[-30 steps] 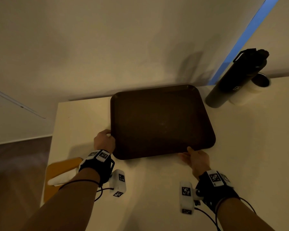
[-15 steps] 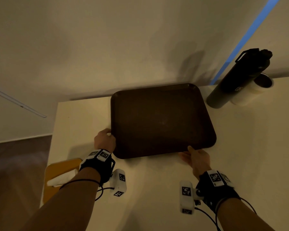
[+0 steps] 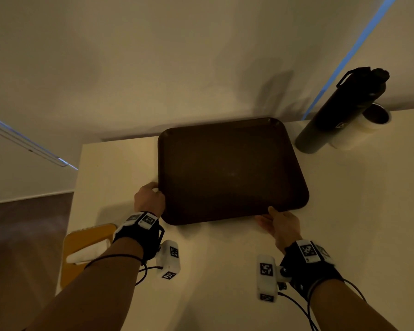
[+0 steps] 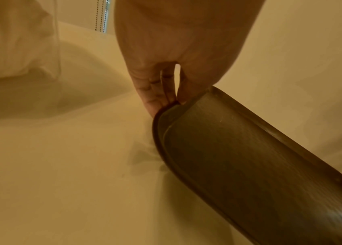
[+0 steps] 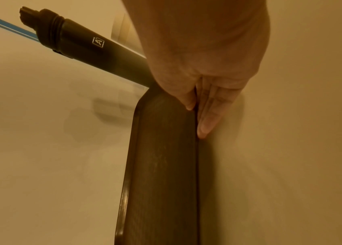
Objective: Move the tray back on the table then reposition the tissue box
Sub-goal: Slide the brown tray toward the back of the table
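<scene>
Dark brown rectangular plastic tray (image 3: 230,170) lies flat on cream worktop (image 3: 344,211), left of tall black bottle (image 3: 339,111). Left hand (image 3: 149,199) pinches its near-left corner; right hand (image 3: 281,224) pinches its near rim. Judged stiff, light, smooth: hold rim.

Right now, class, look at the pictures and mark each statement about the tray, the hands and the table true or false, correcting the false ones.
1. Both hands hold the tray. True: the left hand and the right hand pinch its near edge.
2. A cup stands on the tray. False: nothing lies on it.
3. The black bottle stands to the right of the tray. True.
4. The bottle lies flat. False: it stands upright.
5. The tissue box is on the tray. False: it sits at the table's near left edge.
</scene>
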Action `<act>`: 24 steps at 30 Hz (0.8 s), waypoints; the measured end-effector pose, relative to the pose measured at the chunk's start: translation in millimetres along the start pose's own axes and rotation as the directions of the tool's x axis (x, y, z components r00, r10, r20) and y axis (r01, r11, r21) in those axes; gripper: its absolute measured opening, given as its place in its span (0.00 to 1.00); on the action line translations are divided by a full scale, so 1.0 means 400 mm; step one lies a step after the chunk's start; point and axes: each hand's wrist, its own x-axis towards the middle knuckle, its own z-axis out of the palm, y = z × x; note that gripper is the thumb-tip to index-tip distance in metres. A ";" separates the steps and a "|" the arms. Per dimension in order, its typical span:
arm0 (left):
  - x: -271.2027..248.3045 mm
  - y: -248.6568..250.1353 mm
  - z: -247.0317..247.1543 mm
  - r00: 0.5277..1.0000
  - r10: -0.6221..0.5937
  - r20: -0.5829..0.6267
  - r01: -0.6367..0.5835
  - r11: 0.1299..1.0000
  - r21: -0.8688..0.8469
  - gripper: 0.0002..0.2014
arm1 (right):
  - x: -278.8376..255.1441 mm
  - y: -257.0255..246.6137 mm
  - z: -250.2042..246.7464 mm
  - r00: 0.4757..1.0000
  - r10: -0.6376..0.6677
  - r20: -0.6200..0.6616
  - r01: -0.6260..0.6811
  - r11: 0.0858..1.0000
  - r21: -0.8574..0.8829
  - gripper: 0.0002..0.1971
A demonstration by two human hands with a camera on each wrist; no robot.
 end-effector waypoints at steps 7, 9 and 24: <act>0.001 -0.002 -0.004 1.000 -0.001 0.007 0.001 1.000 -0.020 0.21 | -0.004 -0.004 -0.001 1.000 0.027 -0.006 -0.027 1.000 0.014 0.05; -0.004 -0.005 -0.013 1.000 -0.013 0.004 0.014 0.999 -0.040 0.22 | -0.009 -0.008 -0.008 0.999 0.040 -0.001 -0.040 0.999 -0.002 0.07; -0.288 -0.044 -0.123 0.991 0.064 -0.115 -0.097 0.946 -0.309 0.14 | -0.191 0.105 -0.019 0.959 -0.144 0.245 0.216 0.929 -0.299 0.13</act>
